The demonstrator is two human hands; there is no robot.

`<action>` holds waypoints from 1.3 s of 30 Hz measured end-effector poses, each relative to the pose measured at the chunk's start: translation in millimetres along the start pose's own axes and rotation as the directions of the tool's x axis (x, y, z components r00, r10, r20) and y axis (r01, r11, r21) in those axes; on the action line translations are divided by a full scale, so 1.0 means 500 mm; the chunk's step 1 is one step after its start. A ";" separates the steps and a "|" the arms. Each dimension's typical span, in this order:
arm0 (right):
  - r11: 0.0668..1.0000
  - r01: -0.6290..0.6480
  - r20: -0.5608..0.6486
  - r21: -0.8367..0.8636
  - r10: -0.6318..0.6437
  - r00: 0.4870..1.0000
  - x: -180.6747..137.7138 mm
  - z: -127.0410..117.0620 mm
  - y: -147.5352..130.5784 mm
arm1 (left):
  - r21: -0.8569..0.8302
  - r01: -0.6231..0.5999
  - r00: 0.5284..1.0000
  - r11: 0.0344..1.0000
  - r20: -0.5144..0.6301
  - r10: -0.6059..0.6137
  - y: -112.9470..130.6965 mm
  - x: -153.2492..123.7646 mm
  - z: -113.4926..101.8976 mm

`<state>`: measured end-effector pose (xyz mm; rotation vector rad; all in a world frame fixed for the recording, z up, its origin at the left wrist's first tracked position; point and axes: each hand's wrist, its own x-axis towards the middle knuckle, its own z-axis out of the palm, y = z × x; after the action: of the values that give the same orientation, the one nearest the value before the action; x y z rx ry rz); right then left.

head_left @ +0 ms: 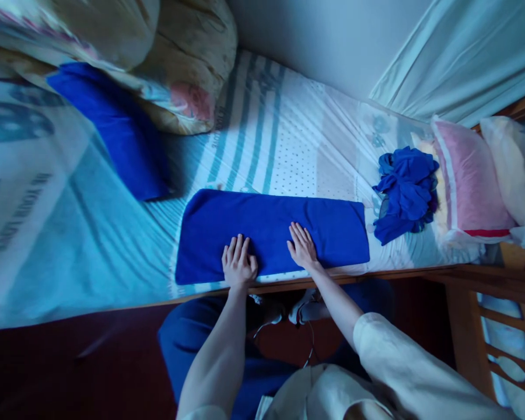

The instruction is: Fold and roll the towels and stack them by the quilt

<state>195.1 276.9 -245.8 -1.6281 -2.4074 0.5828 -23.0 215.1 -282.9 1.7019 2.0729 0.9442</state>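
Note:
A blue cloth, folded into a long flat strip, lies along the front edge of the bed. On its near left part my left hand rests palm down with the fingers stretched out. My right hand lies flat on the same cloth, right of its middle, fingers pointing away from me. Both hands press on top of the fabric and grip nothing. Beyond the cloth's right end sits a crumpled heap of blue fabric. Another folded blue cloth lies farther back on the left.
The bed has a patterned sheet and a wooden front edge. Bulky cream bedding is piled at the back left. A pink pillow stands at the right end, near a pale curtain and a wooden ladder-like frame.

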 end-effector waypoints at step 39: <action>0.874 -0.474 -0.388 -0.110 0.401 0.830 -0.155 -0.104 0.387 | 0.222 0.045 0.992 0.974 0.109 -0.071 0.023 0.008 -0.008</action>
<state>408.1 279.8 -272.9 -2.1816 -1.8830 0.0769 -17.8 218.8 -271.8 1.7435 2.2036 0.6021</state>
